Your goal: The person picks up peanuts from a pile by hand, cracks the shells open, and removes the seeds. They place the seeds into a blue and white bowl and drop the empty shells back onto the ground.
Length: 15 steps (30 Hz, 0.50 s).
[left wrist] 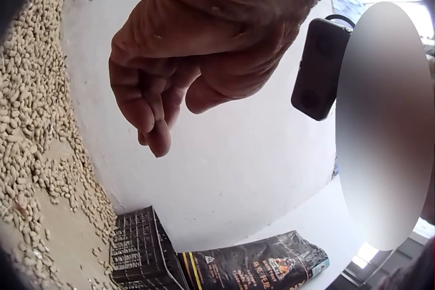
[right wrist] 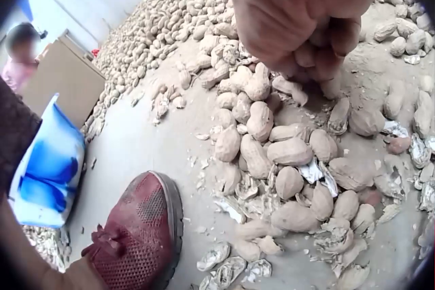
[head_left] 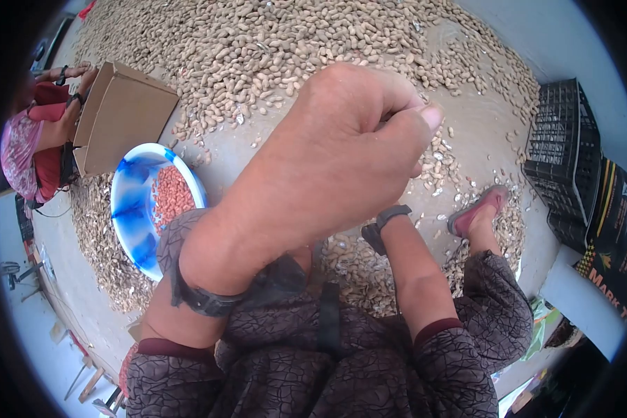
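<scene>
My left hand (head_left: pixel 355 146) is raised close before the head camera and covers much of the middle of that view. In the left wrist view its fingers (left wrist: pixel 139 103) hang loosely bent, with the thumb apart from them and nothing between. Low over the floor, my right hand (right wrist: pixel 306 14) reaches down with bent fingers, its fingertips right at a small heap of unshelled peanuts (right wrist: pixel 258 123). Whether it pinches a peanut, I cannot tell. The left hand hides it in the head view, where only the right forearm (head_left: pixel 421 285) shows. Broken shells (right wrist: pixel 228 269) lie around the heap.
A blue-and-white basin (head_left: pixel 129 198) holds shelled red peanuts (head_left: pixel 171 195). Behind it are a cardboard box (head_left: pixel 129 115) and another person (head_left: pixel 45 139). Peanuts (head_left: pixel 258 49) spread across the back floor. Black crates (head_left: pixel 564 139) stand at the right; a red shoe (right wrist: pixel 136 235) is near the heap.
</scene>
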### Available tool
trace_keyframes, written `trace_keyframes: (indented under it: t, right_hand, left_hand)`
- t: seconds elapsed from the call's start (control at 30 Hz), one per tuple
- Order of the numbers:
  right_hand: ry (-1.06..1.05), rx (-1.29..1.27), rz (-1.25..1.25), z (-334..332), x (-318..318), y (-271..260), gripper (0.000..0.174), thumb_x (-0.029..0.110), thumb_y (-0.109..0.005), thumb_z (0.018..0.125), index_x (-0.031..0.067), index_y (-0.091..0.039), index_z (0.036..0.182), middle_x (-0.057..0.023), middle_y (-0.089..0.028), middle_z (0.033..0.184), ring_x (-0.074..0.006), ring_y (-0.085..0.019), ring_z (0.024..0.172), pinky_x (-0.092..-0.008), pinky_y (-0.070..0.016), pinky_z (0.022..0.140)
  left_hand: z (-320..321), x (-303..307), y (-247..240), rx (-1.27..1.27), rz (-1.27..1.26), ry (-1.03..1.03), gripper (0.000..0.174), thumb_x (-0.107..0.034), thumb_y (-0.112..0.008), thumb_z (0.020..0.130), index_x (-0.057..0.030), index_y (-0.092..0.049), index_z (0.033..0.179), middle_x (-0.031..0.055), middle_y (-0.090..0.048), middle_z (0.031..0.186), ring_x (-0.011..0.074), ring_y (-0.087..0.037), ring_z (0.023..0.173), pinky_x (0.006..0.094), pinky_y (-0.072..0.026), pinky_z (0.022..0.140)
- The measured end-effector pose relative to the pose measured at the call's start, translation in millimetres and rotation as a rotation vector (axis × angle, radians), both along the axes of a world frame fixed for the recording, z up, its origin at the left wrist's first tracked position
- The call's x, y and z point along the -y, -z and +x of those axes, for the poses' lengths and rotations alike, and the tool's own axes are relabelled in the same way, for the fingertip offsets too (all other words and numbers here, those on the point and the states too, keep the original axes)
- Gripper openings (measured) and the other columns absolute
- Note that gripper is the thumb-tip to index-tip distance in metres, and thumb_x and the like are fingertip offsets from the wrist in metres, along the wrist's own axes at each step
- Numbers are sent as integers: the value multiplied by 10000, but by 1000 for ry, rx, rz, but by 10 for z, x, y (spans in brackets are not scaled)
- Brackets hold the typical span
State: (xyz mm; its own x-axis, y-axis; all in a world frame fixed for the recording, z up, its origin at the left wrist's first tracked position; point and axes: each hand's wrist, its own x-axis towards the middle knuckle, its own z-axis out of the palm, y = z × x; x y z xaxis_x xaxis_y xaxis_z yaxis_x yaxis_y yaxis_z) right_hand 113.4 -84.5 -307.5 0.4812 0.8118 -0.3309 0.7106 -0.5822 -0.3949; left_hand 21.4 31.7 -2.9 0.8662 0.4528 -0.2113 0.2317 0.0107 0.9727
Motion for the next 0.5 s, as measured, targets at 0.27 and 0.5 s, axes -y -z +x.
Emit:
trace_keyframes:
  t: [0.27, 0.5]
  right_hand:
    - [527, -626, 163, 146, 107, -305, 93, 155, -560, 734, 70, -594, 752, -101, -618, 684, -166, -583, 558, -277, -449, 511]
    - [706, -1178, 714, 277, 354, -1286, 100, 115, -535, 795, 23, -563, 824, -56, -600, 712, -83, -544, 552, -177, -375, 444]
  left_hand:
    - [11, -47, 52, -16, 71, -8, 247, -193, -487, 844, 30, -588, 807, 40, -587, 713, 91, -574, 663, 223, -453, 606]
    - [94, -26, 285, -76, 319, 99, 260, -211, -488, 839, 31, -583, 844, 31, -560, 688, 87, -558, 651, 221, -410, 541]
